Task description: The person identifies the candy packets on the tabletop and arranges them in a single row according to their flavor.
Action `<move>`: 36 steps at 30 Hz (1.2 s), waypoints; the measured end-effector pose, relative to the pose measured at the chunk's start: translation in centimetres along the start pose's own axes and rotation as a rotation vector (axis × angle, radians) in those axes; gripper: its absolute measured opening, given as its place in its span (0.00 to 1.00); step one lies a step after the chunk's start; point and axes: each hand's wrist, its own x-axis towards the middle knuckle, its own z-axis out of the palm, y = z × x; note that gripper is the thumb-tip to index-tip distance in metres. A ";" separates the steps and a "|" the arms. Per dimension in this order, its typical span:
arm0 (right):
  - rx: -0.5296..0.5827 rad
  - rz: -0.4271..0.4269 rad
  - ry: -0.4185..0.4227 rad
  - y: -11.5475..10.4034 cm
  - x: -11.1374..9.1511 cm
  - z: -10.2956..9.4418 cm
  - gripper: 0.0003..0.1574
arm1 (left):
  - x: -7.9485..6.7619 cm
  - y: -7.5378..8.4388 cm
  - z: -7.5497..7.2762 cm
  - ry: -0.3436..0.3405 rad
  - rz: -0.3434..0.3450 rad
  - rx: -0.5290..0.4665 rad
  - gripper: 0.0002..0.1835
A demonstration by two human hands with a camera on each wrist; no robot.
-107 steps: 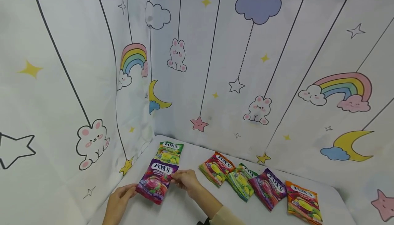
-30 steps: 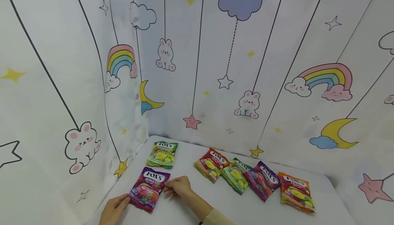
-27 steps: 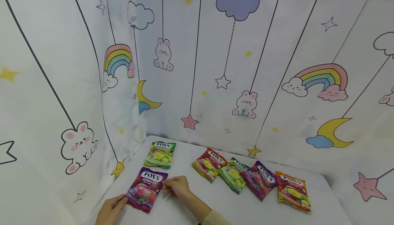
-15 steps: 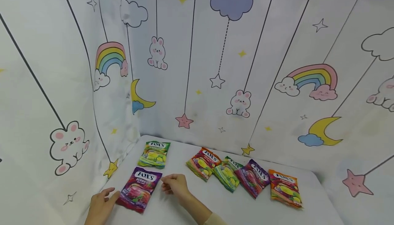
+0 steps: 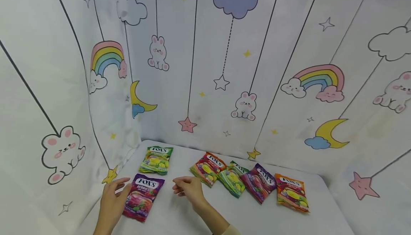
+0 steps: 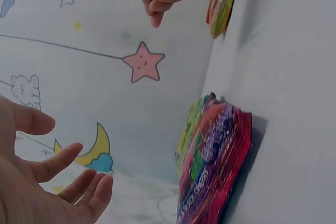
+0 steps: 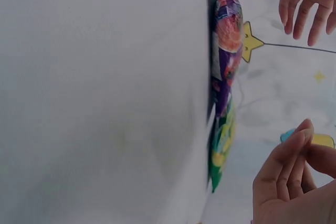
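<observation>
A purple bag of Fox's Berries candy lies flat near the table's left front. My left hand is raised at the bag's left edge with spread, relaxed fingers, holding nothing; in the left wrist view its fingers are apart from the bag. To the right of the bag hovers my right hand, fingers loosely curled with thumb near the fingertips and nothing between them. Behind the purple bag lies a green-yellow Fox's candy bag; the right wrist view shows both bags in profile on the table.
Farther right lie more Fox's bags in a slanted row: an orange-red one, a green one, a purple one and an orange one. The white table meets printed cloth walls behind and at left.
The purple bag was lowered from against the green bag and set nearer the front. Both hands have since let go; the left has risen, the right has drawn away. The view has shifted right.
</observation>
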 end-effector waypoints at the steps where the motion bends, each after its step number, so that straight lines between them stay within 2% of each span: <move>1: -0.004 -0.021 0.001 -0.2 -0.1 -0.4 0.14 | 0.0 0.4 0.4 -0.009 0.014 -0.012 0.24; 5: -0.039 -0.091 0.010 -0.9 -0.5 -1.9 0.13 | -0.2 1.6 2.2 -0.052 0.079 -0.029 0.23; 11: -0.060 -0.133 0.046 -1.4 -1.1 -4.0 0.13 | -0.2 2.7 5.0 -0.097 0.223 -0.040 0.18; 15: -0.078 -0.156 0.078 -1.3 -1.5 -5.0 0.13 | -0.3 3.5 6.4 -0.108 0.280 -0.064 0.13; 21: -0.140 -0.191 0.127 -1.3 -2.0 -6.9 0.12 | -0.6 4.1 7.9 -0.130 0.281 -0.039 0.12; 25: -0.182 -0.205 0.150 -1.3 -2.2 -8.4 0.15 | -0.7 4.8 8.9 -0.151 0.276 -0.026 0.12; 32: -0.197 -0.199 0.222 -1.2 -2.5 -10.7 0.16 | -0.6 5.8 11.3 -0.218 0.273 -0.024 0.11; 36: -0.203 -0.201 0.261 -1.3 -2.6 -11.8 0.16 | -0.8 6.5 12.7 -0.246 0.299 -0.031 0.09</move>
